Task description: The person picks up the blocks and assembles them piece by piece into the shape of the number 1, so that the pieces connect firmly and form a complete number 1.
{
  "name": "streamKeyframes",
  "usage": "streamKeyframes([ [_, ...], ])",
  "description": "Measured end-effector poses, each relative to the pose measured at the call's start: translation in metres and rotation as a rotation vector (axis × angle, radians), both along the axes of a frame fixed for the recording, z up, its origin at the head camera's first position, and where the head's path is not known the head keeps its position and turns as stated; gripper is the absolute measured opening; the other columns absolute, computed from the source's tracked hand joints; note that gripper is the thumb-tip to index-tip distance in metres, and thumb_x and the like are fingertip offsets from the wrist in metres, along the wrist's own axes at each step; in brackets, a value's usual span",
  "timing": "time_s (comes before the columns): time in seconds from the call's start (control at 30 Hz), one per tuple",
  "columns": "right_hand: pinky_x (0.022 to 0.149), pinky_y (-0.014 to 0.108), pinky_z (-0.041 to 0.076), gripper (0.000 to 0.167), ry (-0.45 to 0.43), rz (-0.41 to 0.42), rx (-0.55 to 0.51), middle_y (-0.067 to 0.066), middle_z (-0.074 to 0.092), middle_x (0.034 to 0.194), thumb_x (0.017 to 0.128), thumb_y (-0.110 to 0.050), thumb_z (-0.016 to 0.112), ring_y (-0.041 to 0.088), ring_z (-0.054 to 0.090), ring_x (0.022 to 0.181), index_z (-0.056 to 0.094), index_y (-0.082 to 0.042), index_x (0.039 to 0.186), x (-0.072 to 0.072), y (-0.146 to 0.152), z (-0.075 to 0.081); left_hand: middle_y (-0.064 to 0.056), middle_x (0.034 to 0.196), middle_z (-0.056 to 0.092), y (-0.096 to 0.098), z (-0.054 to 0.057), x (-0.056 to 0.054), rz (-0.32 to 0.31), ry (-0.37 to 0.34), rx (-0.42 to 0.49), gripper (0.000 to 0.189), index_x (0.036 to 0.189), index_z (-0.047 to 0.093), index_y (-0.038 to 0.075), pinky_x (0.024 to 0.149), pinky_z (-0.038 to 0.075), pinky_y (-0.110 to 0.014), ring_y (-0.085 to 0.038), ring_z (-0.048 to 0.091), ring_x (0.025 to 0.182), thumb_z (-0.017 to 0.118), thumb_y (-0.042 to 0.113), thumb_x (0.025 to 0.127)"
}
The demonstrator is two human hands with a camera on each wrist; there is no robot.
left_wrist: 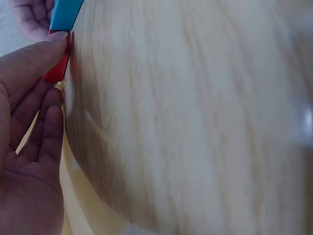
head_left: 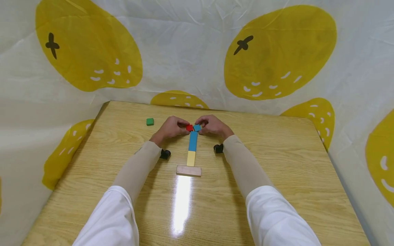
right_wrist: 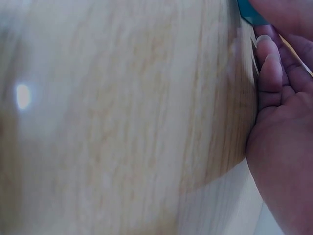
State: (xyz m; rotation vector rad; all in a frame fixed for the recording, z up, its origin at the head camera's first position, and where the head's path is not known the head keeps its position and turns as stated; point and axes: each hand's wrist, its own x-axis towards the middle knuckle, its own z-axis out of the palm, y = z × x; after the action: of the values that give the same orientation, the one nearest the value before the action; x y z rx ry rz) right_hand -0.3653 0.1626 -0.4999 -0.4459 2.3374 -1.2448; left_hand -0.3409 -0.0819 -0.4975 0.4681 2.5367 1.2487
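My left hand (head_left: 173, 127) pinches a small red block (head_left: 189, 127) between thumb and fingers. Just to its right, a small blue block (head_left: 197, 127) sits slightly turned, pinched by my right hand (head_left: 213, 125). Both small blocks are at the far end of a long blue block (head_left: 193, 141) lying flat. A yellow block (head_left: 191, 158) continues that line toward me, ending at a plain wooden block (head_left: 188, 171) laid crosswise. In the left wrist view the thumb lies on the red block (left_wrist: 61, 58). The right wrist view shows only a corner of the blue block (right_wrist: 250, 14).
A green block (head_left: 149, 121) lies apart, left of my left hand. The wooden table (head_left: 277, 164) extends on both sides of the blocks. A white cloth with yellow fruit prints (head_left: 184, 51) hangs behind its back edge. Black wrist-worn devices (head_left: 165, 154) sit under both wrists.
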Motion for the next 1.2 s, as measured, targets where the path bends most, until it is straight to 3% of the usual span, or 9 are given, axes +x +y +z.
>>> streamKeyframes([
  [0.47, 0.073, 0.028, 0.046, 0.041, -0.007, 0.003, -0.012, 0.004, 0.056, 0.093, 0.087, -0.002, 0.078, 0.022, 0.049, 0.088, 0.071, -0.005, 0.126, 0.0005, -0.0002, 0.0013, -0.014, 0.123, 0.077, 0.0014, 0.0015, 0.0017, 0.007, -0.025, 0.009, 0.042, 0.126, 0.075, 0.004, 0.097, 0.058, -0.040, -0.026, 0.071, 0.109, 0.085, 0.019, 0.088],
  [1.2, 0.072, 0.027, 0.046, 0.042, 0.003, 0.010, -0.010, 0.004, 0.057, 0.093, 0.087, -0.002, 0.078, 0.022, 0.049, 0.087, 0.070, -0.004, 0.128, 0.0007, 0.0002, 0.0018, -0.010, 0.122, 0.077, 0.0022, -0.0021, -0.0009, 0.003, -0.008, -0.013, 0.043, 0.127, 0.075, 0.007, 0.097, 0.057, -0.039, -0.024, 0.070, 0.107, 0.086, 0.022, 0.088],
])
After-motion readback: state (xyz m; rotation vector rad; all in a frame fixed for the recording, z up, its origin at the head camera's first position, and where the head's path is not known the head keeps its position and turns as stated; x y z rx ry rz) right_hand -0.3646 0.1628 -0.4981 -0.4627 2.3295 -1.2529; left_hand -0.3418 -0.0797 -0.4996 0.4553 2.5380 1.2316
